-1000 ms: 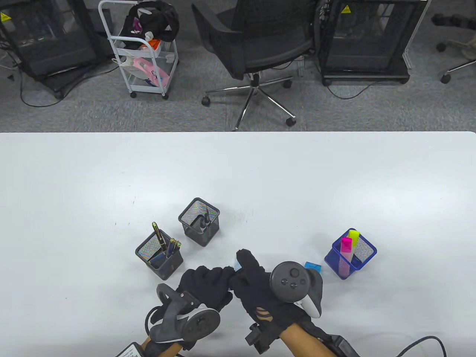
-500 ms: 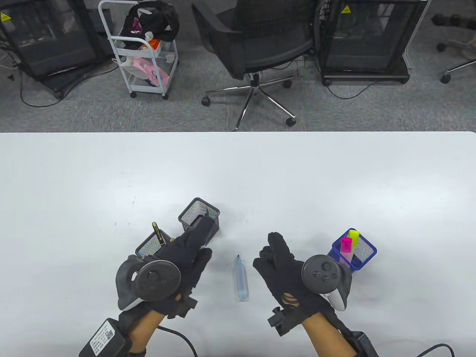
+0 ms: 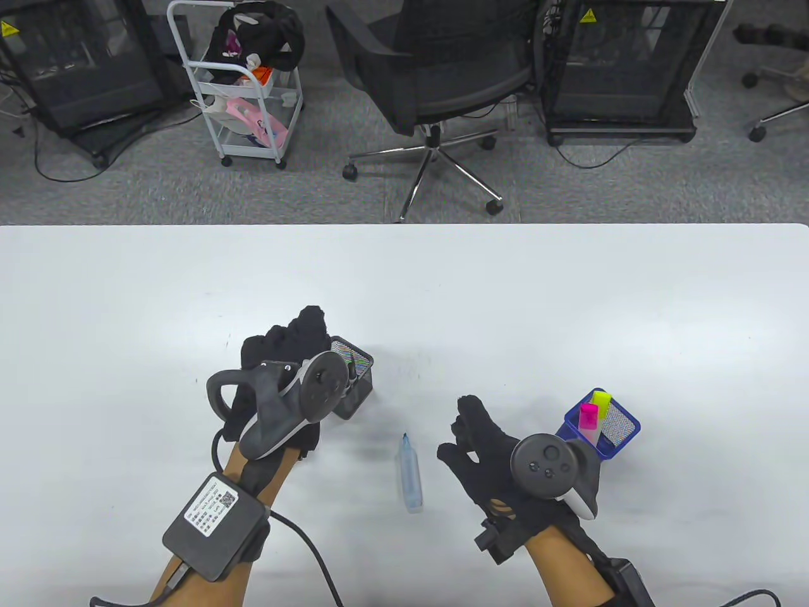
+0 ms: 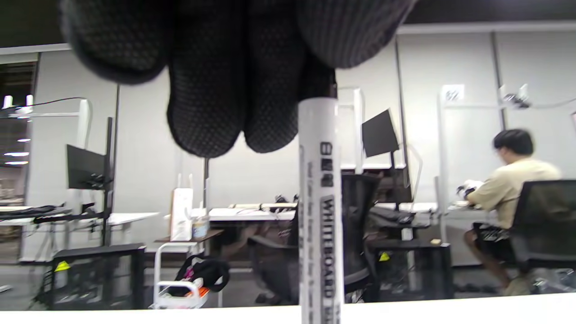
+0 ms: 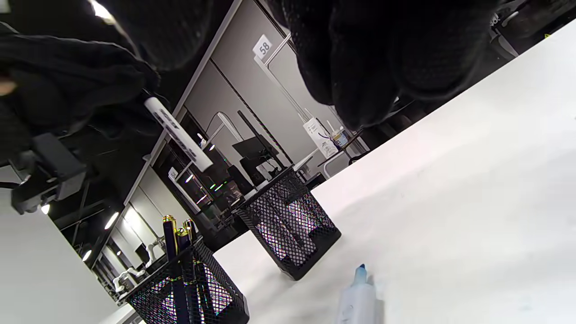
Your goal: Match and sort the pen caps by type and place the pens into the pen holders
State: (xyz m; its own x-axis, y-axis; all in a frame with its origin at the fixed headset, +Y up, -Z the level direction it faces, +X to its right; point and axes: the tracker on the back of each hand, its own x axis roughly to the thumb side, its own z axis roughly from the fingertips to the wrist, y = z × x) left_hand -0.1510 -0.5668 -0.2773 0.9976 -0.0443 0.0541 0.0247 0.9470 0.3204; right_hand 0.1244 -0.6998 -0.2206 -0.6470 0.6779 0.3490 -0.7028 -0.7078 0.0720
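Left hand [image 3: 287, 354]: raised above the rear black mesh holder [image 3: 355, 386], where half a second ago it only reached toward that holder's rim; fingers now clenched around a white whiteboard marker [image 4: 318, 211], which hangs barrel-down from the grip in the left wrist view and shows lifted clear over the holder in the right wrist view. Judged meaning: a marker has been pulled out of the holder, presumably for capping or re-sorting. Front black mesh holder [image 5: 189, 288]: gold-tipped pens standing in it, hidden under the left forearm in the table view. Blue uncapped pen [image 3: 409, 474]: lying on the tabletop [image 3: 569, 303] between the hands, tip pointing away, unmoved over the last half second. Right hand [image 3: 483, 442]: hovering just beside the blue pen, fingers loosely bent, grasping nothing, position nearly unchanged. Blue mesh holder [image 3: 622, 422]: pink and yellow highlighters upright inside, just beyond the right hand.
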